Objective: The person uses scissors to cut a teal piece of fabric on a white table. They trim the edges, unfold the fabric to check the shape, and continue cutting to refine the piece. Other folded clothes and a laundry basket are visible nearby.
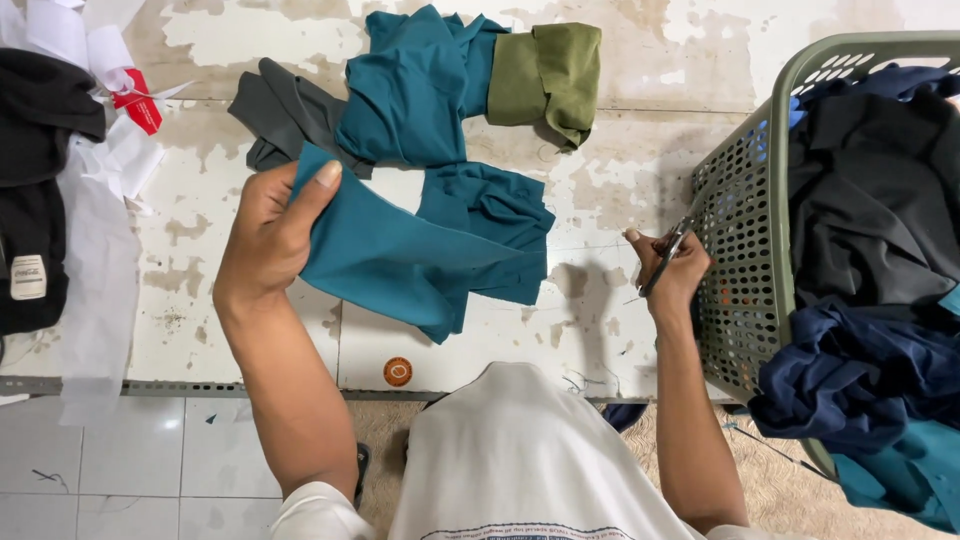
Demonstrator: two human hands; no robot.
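My left hand (268, 235) grips the left edge of a teal garment (420, 250) that lies folded on the worn white table (600, 170), thumb on top of the cloth. Over by the green basket my right hand (672, 268) is closed around a small pair of metal thread snips (664, 258), held just above the table. A thin loose thread lies on the table near that hand.
A perforated green laundry basket (745, 230) on the right holds dark and blue clothes. Another teal garment (410, 85), an olive one (548, 75) and a grey one (285, 115) lie at the back. Black cloth (35, 190) and white paper (95, 250) sit at the left. An orange disc (397, 371) sits at the table's front edge.
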